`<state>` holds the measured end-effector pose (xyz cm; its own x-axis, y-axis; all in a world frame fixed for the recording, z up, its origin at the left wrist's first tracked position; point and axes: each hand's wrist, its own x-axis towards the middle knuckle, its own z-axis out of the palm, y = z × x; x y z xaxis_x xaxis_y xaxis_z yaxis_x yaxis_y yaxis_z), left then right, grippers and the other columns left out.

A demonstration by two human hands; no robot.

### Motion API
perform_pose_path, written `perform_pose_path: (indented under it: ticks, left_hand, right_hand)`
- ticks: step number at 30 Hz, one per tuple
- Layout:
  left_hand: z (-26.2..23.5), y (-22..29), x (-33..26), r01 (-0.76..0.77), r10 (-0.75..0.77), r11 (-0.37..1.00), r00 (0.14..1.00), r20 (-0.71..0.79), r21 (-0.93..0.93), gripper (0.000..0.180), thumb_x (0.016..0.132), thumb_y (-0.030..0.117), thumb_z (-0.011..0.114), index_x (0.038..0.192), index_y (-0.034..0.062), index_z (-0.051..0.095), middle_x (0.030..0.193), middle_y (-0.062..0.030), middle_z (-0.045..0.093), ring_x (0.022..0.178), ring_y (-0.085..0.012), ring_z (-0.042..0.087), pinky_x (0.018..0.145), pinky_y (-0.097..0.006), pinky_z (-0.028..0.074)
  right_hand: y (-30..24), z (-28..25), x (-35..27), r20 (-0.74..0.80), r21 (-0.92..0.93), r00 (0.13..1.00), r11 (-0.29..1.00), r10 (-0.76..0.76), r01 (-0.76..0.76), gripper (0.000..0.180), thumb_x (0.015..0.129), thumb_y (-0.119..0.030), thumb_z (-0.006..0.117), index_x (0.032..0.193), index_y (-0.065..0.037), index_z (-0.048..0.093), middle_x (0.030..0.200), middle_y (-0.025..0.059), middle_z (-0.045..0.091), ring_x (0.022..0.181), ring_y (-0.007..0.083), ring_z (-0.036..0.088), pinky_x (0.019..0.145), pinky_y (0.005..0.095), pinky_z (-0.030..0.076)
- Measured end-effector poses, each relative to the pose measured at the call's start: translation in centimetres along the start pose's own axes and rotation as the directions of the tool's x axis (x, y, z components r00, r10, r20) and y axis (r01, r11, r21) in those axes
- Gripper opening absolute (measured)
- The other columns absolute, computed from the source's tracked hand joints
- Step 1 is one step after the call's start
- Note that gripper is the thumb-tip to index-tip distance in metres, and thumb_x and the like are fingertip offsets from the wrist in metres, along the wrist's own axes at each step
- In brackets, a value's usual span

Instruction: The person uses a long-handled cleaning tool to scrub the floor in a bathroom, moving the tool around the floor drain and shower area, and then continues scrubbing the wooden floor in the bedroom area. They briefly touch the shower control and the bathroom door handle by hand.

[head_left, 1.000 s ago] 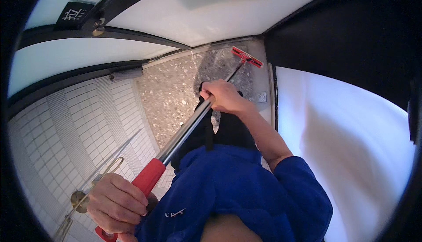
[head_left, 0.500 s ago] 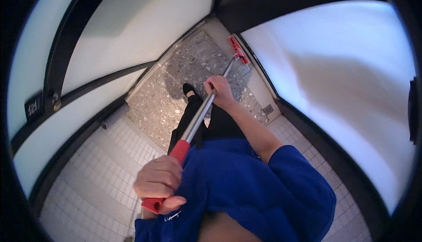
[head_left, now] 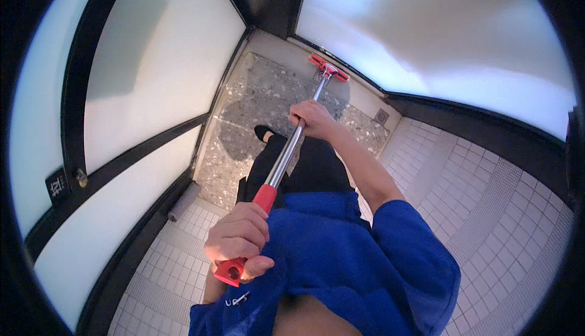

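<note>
A long-handled mop slants across the view, with a red grip, a silver metal pole and a wide red head. My left hand is closed around the red grip near its butt end, close to my body. Further up, my right hand wraps the metal pole. At the far end the mop head lies along the pale sill, close to the foot of the frosted panel on the right. I cannot tell whether the head's underside presses on the floor.
Frosted panels in dark frames, one left and one right, flank a speckled stone slab. My dark shoe is on the slab. White tiles surround it. A grey roll-like thing lies beside the left frame.
My view has turned, so the right panel now sits higher and more tiles show. The mop head lies more across the sill. Both hands keep their hold on the mop.
</note>
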<state>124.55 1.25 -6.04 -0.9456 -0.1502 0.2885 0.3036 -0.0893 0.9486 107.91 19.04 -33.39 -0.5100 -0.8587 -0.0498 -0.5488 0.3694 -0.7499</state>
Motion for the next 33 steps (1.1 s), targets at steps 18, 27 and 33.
perform_pose_path:
  ticks: [18, 27, 33]
  left_hand:
    - [28.5, 1.2, 0.5, -0.052, 0.051, 0.999, 0.989, 0.140, -0.001, 0.033, 0.072, 0.019, 0.080, 0.058, 0.0054, 0.053, 0.053, -0.0057, 0.055, 0.050, -0.0226, 0.059, 0.054, -0.037, 0.050]
    - [36.2, 1.6, 1.6, -0.041, 0.058, 0.998, 0.907, 0.417, -0.050, 0.033, 0.074, 0.016, 0.079, 0.062, 0.0025, 0.052, 0.061, -0.0088, 0.057, 0.058, -0.0259, 0.059, 0.059, -0.040, 0.049]
    - [37.0, 0.8, 0.9, 0.115, -0.137, 0.989, 0.954, 0.266, 0.095, 0.024, 0.074, 0.006, 0.068, 0.058, 0.0024, 0.051, 0.056, -0.0089, 0.053, 0.055, -0.0253, 0.056, 0.056, -0.038, 0.045]
  right_hand:
    - [7.3, -10.2, -21.5, -0.191, 0.085, 0.981, 0.995, -0.037, 0.054, 0.021, 0.067, -0.016, 0.066, 0.073, -0.014, 0.046, 0.071, 0.0035, 0.052, 0.075, 0.0259, 0.057, 0.075, 0.0371, 0.043]
    - [8.4, -14.9, -29.9, -0.241, 0.200, 0.970, 0.980, 0.037, 0.012, 0.022, 0.067, -0.020, 0.067, 0.074, -0.014, 0.047, 0.070, 0.0054, 0.054, 0.076, 0.0291, 0.059, 0.071, 0.0410, 0.043]
    - [10.2, -11.7, -30.2, -0.416, 0.198, 0.896, 0.977, 0.158, -0.080, 0.015, 0.070, -0.017, 0.064, 0.074, -0.011, 0.052, 0.065, 0.0073, 0.053, 0.069, 0.0304, 0.057, 0.069, 0.0405, 0.043]
